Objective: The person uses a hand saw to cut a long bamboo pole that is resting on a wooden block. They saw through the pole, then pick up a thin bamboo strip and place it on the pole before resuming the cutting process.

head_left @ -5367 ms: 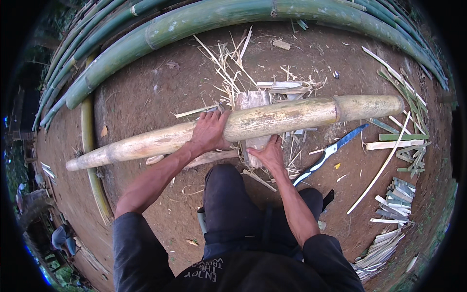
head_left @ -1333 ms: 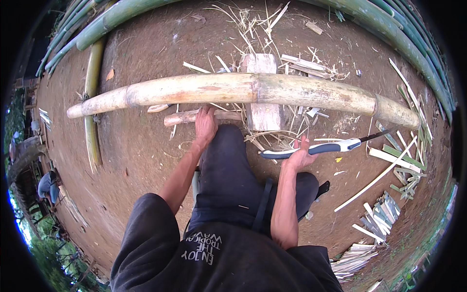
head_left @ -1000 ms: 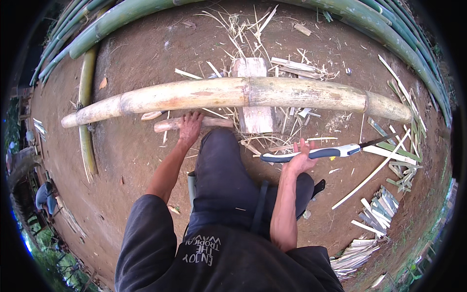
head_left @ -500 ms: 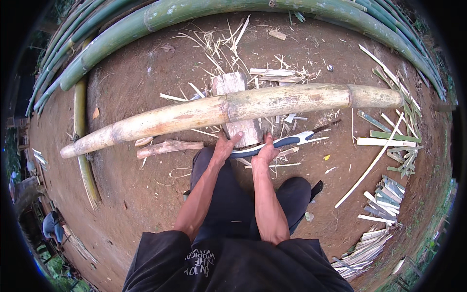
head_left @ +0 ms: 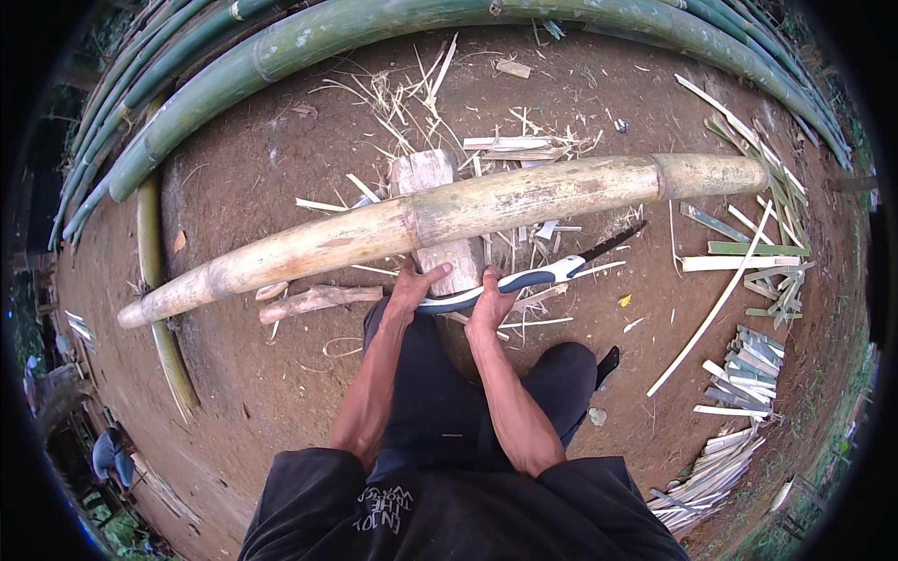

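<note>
A long, pale, weathered bamboo pole (head_left: pixel 524 194) lies crosswise before me, resting over a squared wooden block (head_left: pixel 449 266). My left hand (head_left: pixel 412 288) grips the block's near left edge, its thumb on top and the other fingers mostly hidden. At the near right corner of the block, my right hand (head_left: pixel 490 301) is wrapped round the blue-and-white handle of a pruning saw (head_left: pixel 538 277). The saw's dark blade points to the right and away from me, just short of the pole. The rear of the handle reaches across to my left hand.
A rough branch piece (head_left: pixel 320 301) lies left of the block. Under the pole's left end runs a thinner bamboo pole (head_left: pixel 150 234). Green bamboo poles (head_left: pixel 374 35) span the far side. Split strips (head_left: pixel 739 374) are heaped at right. A person (head_left: pixel 112 456) bends far left.
The saw's blade shows more clearly and angles further up. My hands keep their hold. The block's far end has moved slightly left, and the whole view has turned a little.
</note>
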A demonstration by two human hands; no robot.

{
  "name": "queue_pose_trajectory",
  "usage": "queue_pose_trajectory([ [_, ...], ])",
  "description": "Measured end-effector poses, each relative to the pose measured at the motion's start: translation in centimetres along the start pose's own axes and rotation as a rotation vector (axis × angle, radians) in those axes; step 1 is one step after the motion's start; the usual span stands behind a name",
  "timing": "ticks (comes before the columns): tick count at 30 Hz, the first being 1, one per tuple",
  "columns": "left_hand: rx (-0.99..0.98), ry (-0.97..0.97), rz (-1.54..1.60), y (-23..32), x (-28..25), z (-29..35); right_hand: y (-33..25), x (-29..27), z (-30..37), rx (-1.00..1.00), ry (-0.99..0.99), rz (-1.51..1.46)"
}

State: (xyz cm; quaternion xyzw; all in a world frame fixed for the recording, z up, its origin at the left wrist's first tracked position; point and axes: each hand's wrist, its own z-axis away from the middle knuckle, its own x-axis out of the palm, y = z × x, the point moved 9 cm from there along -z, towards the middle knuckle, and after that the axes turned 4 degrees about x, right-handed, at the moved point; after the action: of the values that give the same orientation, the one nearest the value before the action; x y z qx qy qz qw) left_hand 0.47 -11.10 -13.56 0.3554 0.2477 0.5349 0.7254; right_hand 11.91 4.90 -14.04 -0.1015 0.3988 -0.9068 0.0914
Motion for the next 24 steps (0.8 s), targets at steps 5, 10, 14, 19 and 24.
queue_pose_trajectory([
  [5, 0.009, -0.048, -0.037, 0.1, -0.6, -0.1, 0.6, 0.0, 0.4, 0.016, -0.010, 0.031],
  [10, 0.048, 0.018, -0.885, 1.9, 0.3, 1.3, -1.3, -2.2, -0.8, 0.072, 0.000, 0.137],
  [14, 0.271, 0.005, -0.750, 13.6, 3.3, 6.2, -4.7, -6.2, 0.2, 0.008, -0.020, -0.033],
  [19, 0.993, 0.463, -1.010, 20.8, 5.8, 3.1, -13.5, -11.8, 4.1, -0.067, 0.040, -0.019],
  [24, 0.767, 0.486, -1.271, 19.5, 8.7, 0.4, -19.5, -13.1, 7.1, -0.197, -0.220, 0.217],
])
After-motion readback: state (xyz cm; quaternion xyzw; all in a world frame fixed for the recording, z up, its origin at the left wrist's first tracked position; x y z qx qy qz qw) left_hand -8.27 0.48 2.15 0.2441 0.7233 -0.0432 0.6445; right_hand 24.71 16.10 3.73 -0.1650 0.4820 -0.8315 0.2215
